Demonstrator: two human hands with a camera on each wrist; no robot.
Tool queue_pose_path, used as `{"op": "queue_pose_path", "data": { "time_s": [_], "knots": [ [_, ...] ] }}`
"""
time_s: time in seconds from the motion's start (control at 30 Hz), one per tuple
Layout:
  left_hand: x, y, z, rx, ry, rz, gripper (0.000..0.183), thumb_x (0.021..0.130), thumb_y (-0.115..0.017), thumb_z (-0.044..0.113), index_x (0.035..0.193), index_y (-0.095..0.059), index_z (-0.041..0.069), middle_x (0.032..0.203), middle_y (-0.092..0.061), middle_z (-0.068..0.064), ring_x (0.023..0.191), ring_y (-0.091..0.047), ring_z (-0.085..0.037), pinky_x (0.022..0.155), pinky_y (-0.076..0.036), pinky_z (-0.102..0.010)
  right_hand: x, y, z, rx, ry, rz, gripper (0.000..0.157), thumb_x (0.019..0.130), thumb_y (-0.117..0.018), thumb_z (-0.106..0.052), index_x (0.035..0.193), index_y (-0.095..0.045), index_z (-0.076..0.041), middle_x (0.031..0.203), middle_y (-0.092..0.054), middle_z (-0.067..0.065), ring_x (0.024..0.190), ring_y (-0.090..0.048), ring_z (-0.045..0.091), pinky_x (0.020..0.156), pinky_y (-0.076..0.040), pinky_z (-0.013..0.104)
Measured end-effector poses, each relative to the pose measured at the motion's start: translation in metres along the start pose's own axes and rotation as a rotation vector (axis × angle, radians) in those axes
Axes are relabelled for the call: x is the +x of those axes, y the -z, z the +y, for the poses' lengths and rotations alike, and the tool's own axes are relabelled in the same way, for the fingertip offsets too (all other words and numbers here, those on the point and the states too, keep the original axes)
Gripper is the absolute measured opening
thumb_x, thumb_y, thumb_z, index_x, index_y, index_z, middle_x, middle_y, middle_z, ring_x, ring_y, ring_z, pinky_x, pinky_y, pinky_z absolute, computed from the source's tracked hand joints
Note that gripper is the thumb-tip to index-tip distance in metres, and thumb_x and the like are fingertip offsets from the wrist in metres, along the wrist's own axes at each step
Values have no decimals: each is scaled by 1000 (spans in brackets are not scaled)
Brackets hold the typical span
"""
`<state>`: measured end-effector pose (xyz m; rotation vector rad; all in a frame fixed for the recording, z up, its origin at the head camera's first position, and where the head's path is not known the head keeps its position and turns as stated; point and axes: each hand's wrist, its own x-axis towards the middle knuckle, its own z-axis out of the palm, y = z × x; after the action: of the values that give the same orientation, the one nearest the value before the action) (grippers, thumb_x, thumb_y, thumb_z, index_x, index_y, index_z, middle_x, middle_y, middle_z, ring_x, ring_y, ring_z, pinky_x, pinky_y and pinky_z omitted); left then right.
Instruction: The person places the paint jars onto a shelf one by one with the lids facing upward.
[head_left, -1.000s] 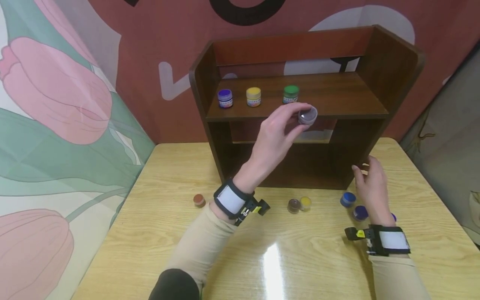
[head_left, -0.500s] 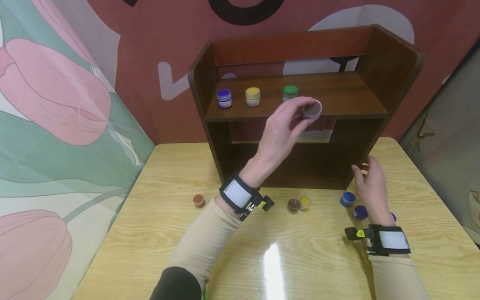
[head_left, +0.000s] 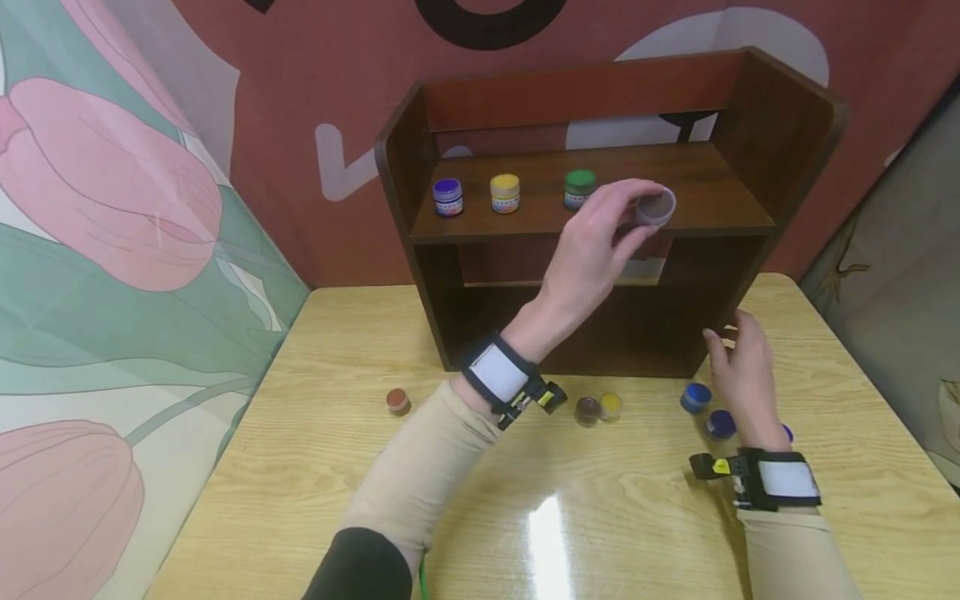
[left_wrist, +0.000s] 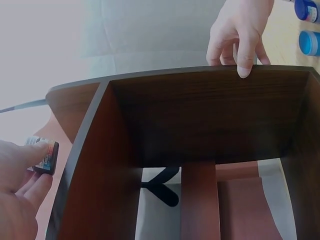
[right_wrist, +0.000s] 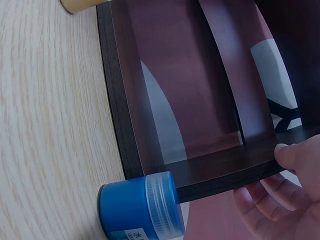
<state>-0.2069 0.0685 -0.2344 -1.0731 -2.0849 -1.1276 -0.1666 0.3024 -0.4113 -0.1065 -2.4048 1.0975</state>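
My left hand (head_left: 588, 254) pinches a small paint jar (head_left: 656, 207) in front of the upper shelf, right of the green-lidded jar (head_left: 579, 191). In the left wrist view the held paint jar (left_wrist: 48, 156) shows a dark end and a printed label between thumb and fingers. A purple jar (head_left: 448, 198) and a yellow jar (head_left: 506, 194) stand farther left on that shelf. My right hand (head_left: 744, 375) grips the front edge of the right side panel of the dark wooden shelf unit (head_left: 795, 108), thumb inside, fingers outside, as the right wrist view shows.
On the wooden table (head_left: 300, 500) stand an orange-brown jar (head_left: 398, 402) at left, a brown jar (head_left: 588, 411) beside a yellow-topped jar (head_left: 611, 407), and a blue jar (head_left: 696, 398) near a dark blue jar (head_left: 721, 426). Another bluish jar is mostly hidden behind my right wrist.
My left hand has carried the paint jar to the right and up, from below the shelf's front edge to level with it, uncovering more of the green-lidded jar. My right hand stays put.
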Motion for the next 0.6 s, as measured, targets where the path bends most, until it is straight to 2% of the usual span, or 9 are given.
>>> {"op": "queue_pose_path", "data": {
  "time_s": [0.17,0.6],
  "knots": [
    [7,-7,1,12,-21,12,39,92,-64,11,128,-57,1,128,-60,-13,118,-58,-14,99,-42,-11,0,0,0,1,4,2,46,101,-48,-20,139,-42,5,129,-51,31,114,-53,48,87,-49,63],
    [17,-11,3,93,42,-48,39,94,-62,16,131,-57,5,132,-59,-9,122,-55,-12,103,-37,-10,0,0,-1,5,-1,0,47,101,-48,-21,139,-41,6,129,-51,31,114,-53,48,88,-48,63]
  ]
}}
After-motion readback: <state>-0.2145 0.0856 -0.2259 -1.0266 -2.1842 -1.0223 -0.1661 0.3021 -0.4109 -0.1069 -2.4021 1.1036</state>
